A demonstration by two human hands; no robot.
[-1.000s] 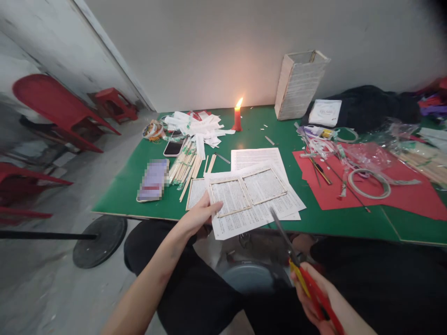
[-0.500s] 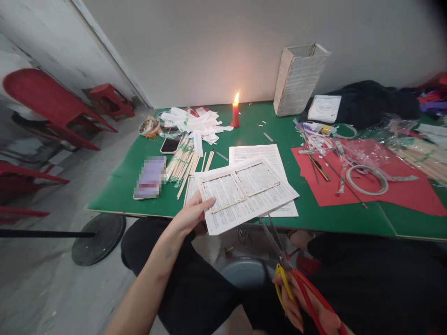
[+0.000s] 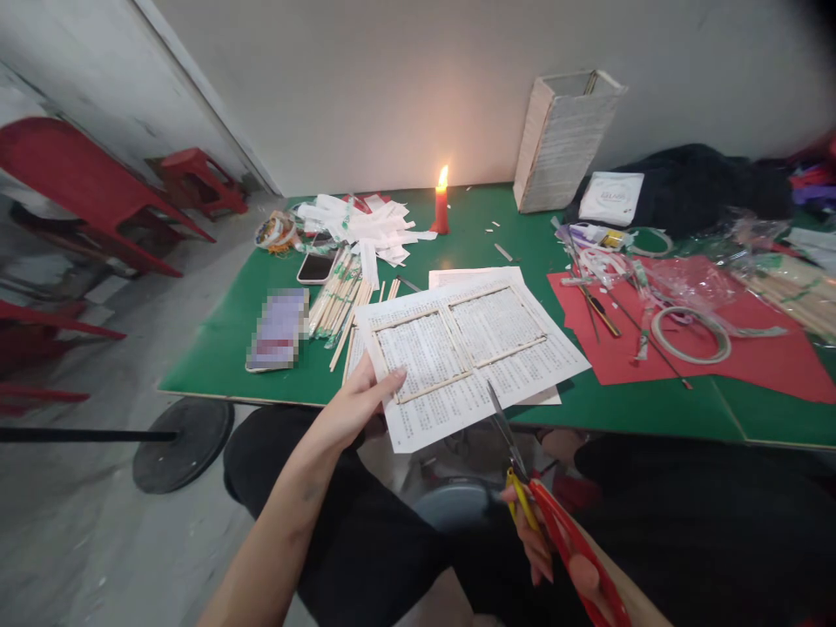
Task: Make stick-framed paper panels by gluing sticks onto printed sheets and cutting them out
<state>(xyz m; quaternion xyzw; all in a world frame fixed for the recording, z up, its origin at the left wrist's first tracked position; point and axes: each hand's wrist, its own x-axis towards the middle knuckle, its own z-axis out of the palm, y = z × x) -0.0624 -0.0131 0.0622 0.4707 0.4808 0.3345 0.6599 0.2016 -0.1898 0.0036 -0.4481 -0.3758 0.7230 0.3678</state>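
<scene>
My left hand (image 3: 356,402) pinches the near left corner of a printed paper sheet (image 3: 515,374) and holds it lifted over the green table's (image 3: 228,348) front edge. A frame of thin wooden sticks (image 3: 461,340), split into two panels, is stuck on the sheet. My right hand (image 3: 555,549) grips red and yellow scissors (image 3: 529,505) below the table edge. Their blades are parted and cross the sheet's near edge.
A lit red candle (image 3: 442,205) stands at the back, next to paper scraps (image 3: 366,231). Loose wooden sticks (image 3: 340,300), two phones (image 3: 279,329), a paper-covered box (image 3: 562,139), red paper (image 3: 659,348) with tape rolls (image 3: 692,335), a dark cloth and red plastic chairs (image 3: 84,187) surround the spot.
The sheet has been lifted and drawn nearer, off the table. The scissors opened and came up to the sheet's near edge.
</scene>
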